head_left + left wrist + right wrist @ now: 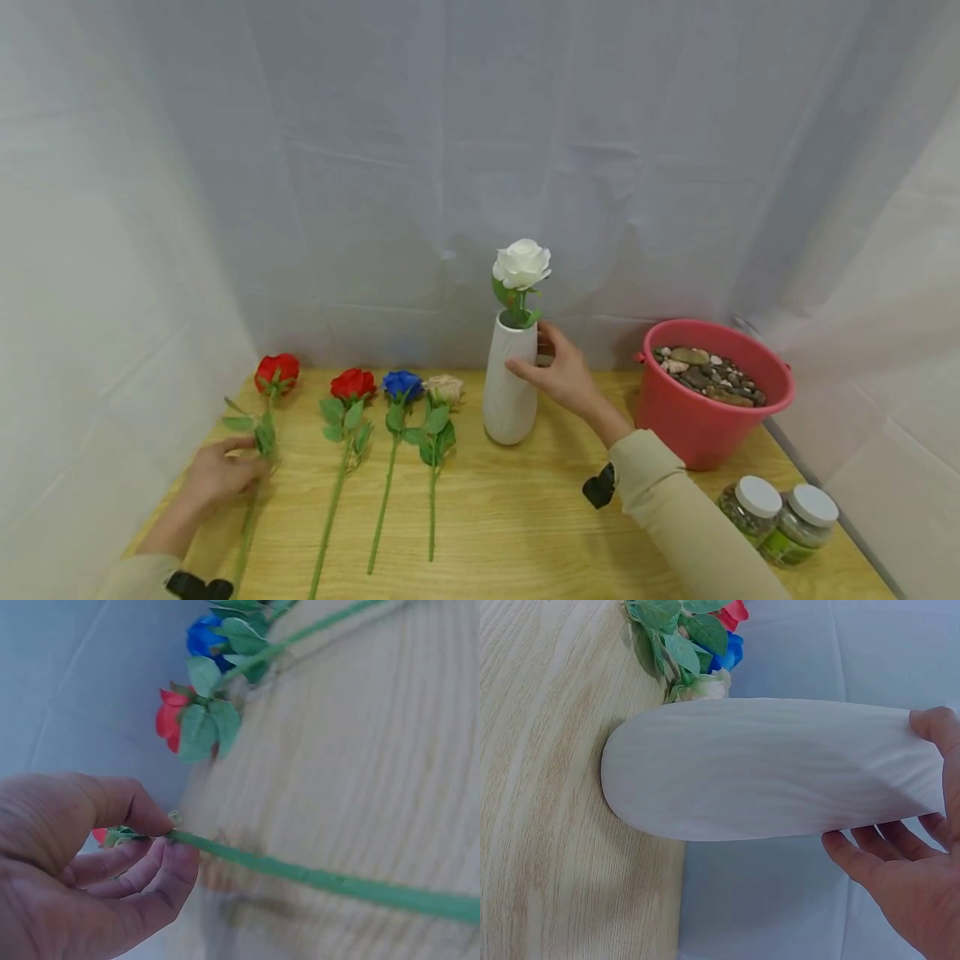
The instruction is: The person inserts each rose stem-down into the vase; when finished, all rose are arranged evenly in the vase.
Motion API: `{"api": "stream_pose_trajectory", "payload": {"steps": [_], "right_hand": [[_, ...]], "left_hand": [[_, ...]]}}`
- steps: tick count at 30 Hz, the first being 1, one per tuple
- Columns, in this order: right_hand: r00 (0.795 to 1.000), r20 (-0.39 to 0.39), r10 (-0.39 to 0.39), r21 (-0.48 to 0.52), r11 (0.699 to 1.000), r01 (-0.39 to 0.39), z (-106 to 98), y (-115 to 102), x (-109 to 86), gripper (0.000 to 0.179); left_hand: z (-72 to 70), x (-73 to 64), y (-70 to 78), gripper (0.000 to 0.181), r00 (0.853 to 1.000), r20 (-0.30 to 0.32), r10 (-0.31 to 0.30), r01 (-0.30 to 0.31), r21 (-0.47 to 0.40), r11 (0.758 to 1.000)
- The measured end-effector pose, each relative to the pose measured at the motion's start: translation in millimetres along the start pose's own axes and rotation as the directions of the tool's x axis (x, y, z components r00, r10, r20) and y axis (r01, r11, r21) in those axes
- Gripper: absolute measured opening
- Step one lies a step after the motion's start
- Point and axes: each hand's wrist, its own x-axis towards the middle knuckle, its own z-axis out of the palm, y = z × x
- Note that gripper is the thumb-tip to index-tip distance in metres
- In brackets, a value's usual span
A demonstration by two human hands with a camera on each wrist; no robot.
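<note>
At the table's far left, my left hand (223, 473) pinches the green stem of a red rose (277, 372) between thumb and fingertips; in the left wrist view its stem (322, 879) runs off to the right. A white ribbed vase (508, 387) stands upright at the back middle, with a white rose (522, 265) in its mouth. Round the vase's upper part curl the thumb and fingers of my right hand (558, 371), coming from the right side. The right wrist view shows the vase (772, 769) lengthwise, fingertips at its side.
Between left hand and vase lie another red rose (352, 386), a blue rose (402, 386) and a cream rose (444, 389), stems toward me. A red bucket (693, 429) of pebbles stands right, two white-lidded jars (757, 497) before it. White cloth (360, 208) walls the back and sides.
</note>
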Motion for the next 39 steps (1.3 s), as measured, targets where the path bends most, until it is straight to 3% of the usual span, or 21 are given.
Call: {"api": "stream_pose_trajectory", "payload": {"steps": [10, 14, 17, 21, 27, 30, 39], "right_hand": [[1.000, 0.009, 0.003, 0.010, 1.000, -0.003, -0.7, 1.8, 0.7, 0.082], [1.000, 0.019, 0.008, 0.013, 1.000, -0.008, -0.5, 1.1, 0.9, 0.082], [1.000, 0.019, 0.010, 0.015, 1.000, -0.011, -0.4, 0.8, 0.9, 0.082], [1.000, 0.015, 0.007, 0.012, 1.000, -0.007, -0.1, 1.3, 0.7, 0.082], [1.000, 0.017, 0.001, 0.013, 1.000, -0.001, 0.6, 2.2, 0.6, 0.083], [1.000, 0.016, 0.005, 0.012, 1.000, -0.005, 0.5, 2.3, 0.5, 0.083], [1.000, 0.019, 0.012, 0.018, 1.000, -0.013, 0.6, 3.0, 0.3, 0.084]], "left_hand": [[-21.3, -2.9, 34.7, 0.080, 1.000, 0.011, 0.027, -0.025, -0.155, 0.988], [-22.9, -6.7, 50.2, 0.084, 0.999, -0.012, 0.042, -0.043, -0.243, 0.969], [-20.0, -7.0, 62.4, 0.087, 0.997, -0.047, 0.058, -0.071, -0.359, 0.931], [-12.5, -5.8, 79.4, 0.092, 0.992, -0.107, 0.073, -0.117, -0.497, 0.860], [-2.0, -6.0, 106.9, 0.096, 0.983, -0.164, 0.079, -0.166, -0.632, 0.757], [1.9, -6.0, 120.4, 0.096, 0.980, -0.175, 0.097, -0.191, -0.669, 0.719], [14.6, -7.7, 157.0, 0.096, 0.974, -0.190, 0.123, -0.223, -0.727, 0.649]]}}
